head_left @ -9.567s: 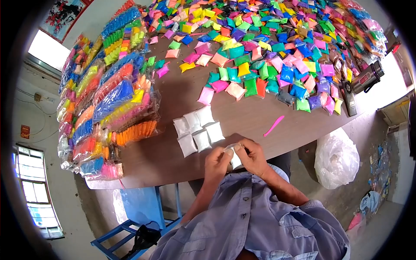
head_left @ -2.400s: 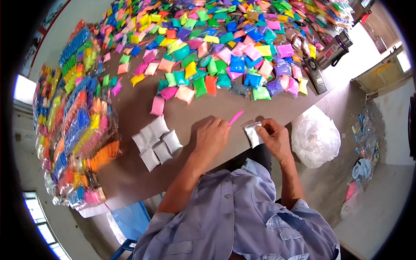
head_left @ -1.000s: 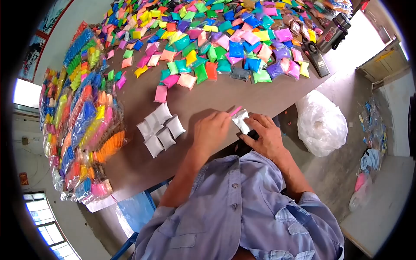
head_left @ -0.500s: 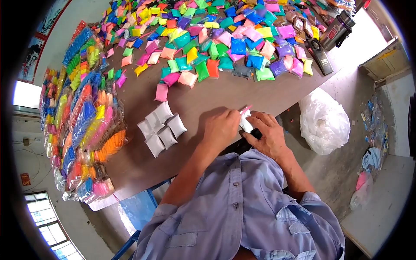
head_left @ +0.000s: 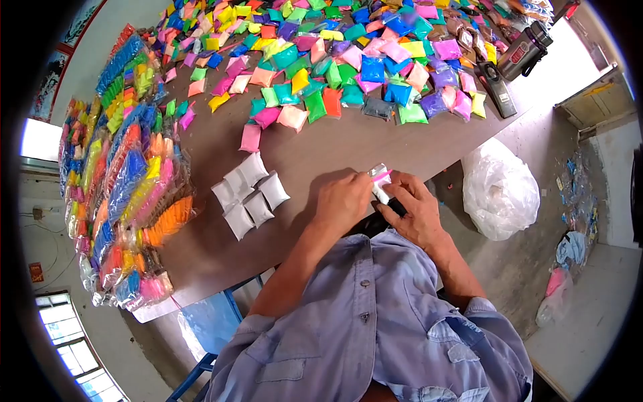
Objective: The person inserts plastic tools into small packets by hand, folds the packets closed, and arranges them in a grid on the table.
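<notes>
At the table's near edge, my left hand (head_left: 344,199) is closed on a thin pink stick (head_left: 382,176), which lies across a small white packet (head_left: 380,190). My right hand (head_left: 416,208) is on the packet's right side, its fingers bent against it. The packet's upper end is clear plastic and shows above the stick. To the left, several filled white packets (head_left: 257,207) lie side by side in a cluster on the brown table (head_left: 315,151).
Many coloured packets (head_left: 315,106) cover the far part of the table. Bundled packets in clear bags (head_left: 127,181) are piled at left. A metal flask (head_left: 526,51) and a dark device (head_left: 497,90) are at right. A white plastic bag (head_left: 500,191) is beyond the right edge.
Earlier the stick lay on the table and my right hand held the packet alone. My left hand has since brought the stick rightward onto the packet, and it now lies across the packet's upper part.
</notes>
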Demonstrator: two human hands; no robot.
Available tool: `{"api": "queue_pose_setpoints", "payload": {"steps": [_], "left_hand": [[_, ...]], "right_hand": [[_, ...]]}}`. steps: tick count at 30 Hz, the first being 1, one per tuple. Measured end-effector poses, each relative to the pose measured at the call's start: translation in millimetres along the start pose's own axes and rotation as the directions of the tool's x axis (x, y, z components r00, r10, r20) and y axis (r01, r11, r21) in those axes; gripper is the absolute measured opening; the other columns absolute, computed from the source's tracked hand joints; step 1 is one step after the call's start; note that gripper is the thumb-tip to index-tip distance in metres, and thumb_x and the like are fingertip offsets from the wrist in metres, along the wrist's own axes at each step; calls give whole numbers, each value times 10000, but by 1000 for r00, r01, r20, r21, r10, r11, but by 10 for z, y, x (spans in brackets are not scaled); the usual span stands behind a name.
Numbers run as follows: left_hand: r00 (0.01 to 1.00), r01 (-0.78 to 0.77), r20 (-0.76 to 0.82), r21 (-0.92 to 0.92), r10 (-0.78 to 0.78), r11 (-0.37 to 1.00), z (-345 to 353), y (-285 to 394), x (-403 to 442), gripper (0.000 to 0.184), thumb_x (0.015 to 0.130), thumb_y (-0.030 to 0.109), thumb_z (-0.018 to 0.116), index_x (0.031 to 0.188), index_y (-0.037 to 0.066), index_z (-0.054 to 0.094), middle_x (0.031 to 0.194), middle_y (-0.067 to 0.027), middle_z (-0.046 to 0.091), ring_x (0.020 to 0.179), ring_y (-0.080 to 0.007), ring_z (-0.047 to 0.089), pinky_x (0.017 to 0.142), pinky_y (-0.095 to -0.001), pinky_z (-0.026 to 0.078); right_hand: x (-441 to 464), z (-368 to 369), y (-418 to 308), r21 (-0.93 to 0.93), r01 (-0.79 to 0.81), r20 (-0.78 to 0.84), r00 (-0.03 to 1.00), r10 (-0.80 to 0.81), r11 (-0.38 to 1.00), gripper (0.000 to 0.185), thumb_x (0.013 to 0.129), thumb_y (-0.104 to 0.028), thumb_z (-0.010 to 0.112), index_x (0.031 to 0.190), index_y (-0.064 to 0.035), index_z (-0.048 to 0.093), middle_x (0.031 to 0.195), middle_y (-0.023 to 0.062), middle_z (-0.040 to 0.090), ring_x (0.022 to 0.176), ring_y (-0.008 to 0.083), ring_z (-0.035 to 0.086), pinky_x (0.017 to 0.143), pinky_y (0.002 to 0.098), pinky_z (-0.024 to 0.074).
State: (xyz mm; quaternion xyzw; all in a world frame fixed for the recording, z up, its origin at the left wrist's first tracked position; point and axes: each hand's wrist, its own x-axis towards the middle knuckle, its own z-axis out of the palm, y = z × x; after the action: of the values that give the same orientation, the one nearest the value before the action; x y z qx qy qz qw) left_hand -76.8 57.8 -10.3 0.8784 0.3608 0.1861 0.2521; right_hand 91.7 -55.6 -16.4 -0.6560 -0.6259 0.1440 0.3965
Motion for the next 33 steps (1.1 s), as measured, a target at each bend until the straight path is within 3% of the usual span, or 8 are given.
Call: {"api": "queue_pose_setpoints", "payload": {"steps": [5, 11, 14, 18, 22, 25, 28, 33], "left_hand": [[996, 69, -55, 101, -63, 993, -70, -176, 54, 130, 970, 195, 625, 928, 81, 671, 858, -151, 711, 797, -409, 687, 686, -512, 541], [998, -32, -54, -64, 28, 997, -9, 51, -87, 102, 964, 176, 633, 915, 90, 659, 857, -136, 717, 784, -401, 691, 683, -508, 547], [1000, 10, -17, 70, -9, 997, 36, -101, -84, 104, 963, 183, 638, 933, 85, 655, 851, -130, 709, 780, -399, 688, 677, -510, 542], [997, 40, -61, 50, -37, 998, -119, -107, 11, 127, 974, 198, 625, 931, 82, 653, 855, -143, 694, 793, -405, 678, 681, -524, 528], [991, -127, 32, 7, 127, 992, -77, 77, 29, 112, 962, 164, 630, 903, 71, 652, 854, -137, 690, 795, -389, 674, 671, -506, 526], [971, -233, -39, 61, 236, 971, -9, 55, 148, 124, 922, 137, 662, 816, 78, 635, 772, -115, 665, 728, -354, 673, 637, -483, 523], [980, -197, 22, 113, 196, 974, -99, 23, 261, 144, 953, 147, 590, 829, 79, 616, 814, -127, 669, 740, -378, 656, 669, -501, 523], [980, -194, -23, 120, 199, 973, -164, 37, 260, 154, 944, 147, 602, 811, 72, 625, 777, -147, 656, 736, -391, 651, 647, -505, 501]], "right_hand": [[28, -50, 25, -31, 59, 12, 998, -59, 998, 451, 774, -187, 869, 1189, -121, 707, 1248, 103, 636, 991, 266, 682, 817, 378, 586], [19, -94, -6, -41, 54, 46, 998, -52, 998, 468, 756, -173, 868, 1191, -124, 704, 1281, 86, 625, 992, 260, 684, 823, 379, 585], [-9, -83, 2, -35, 41, 54, 998, -39, 999, 471, 754, -165, 862, 1195, -126, 703, 1283, 86, 626, 1006, 263, 683, 832, 387, 584], [-9, -86, 15, -82, 72, 52, 996, -68, 994, 460, 764, -155, 848, 1200, -132, 703, 1263, 90, 637, 1012, 267, 683, 839, 395, 586], [-42, -82, 25, -141, 87, 61, 995, -79, 986, 422, 799, -169, 819, 1205, -102, 726, 1287, 138, 641, 1080, 311, 691, 889, 408, 597], [-77, -40, 131, -180, 163, 5, 986, -165, 970, 410, 827, -205, 785, 1222, -117, 719, 1298, 145, 638, 1112, 324, 679, 901, 416, 598], [-95, -38, 111, -143, 163, 0, 986, -165, 976, 417, 837, -187, 768, 1241, -115, 696, 1306, 132, 636, 1130, 307, 671, 899, 401, 591], [-71, -99, 62, -112, 168, 31, 986, -165, 979, 423, 840, -142, 739, 1257, -106, 674, 1327, 123, 612, 1142, 314, 656, 893, 398, 584]]}}
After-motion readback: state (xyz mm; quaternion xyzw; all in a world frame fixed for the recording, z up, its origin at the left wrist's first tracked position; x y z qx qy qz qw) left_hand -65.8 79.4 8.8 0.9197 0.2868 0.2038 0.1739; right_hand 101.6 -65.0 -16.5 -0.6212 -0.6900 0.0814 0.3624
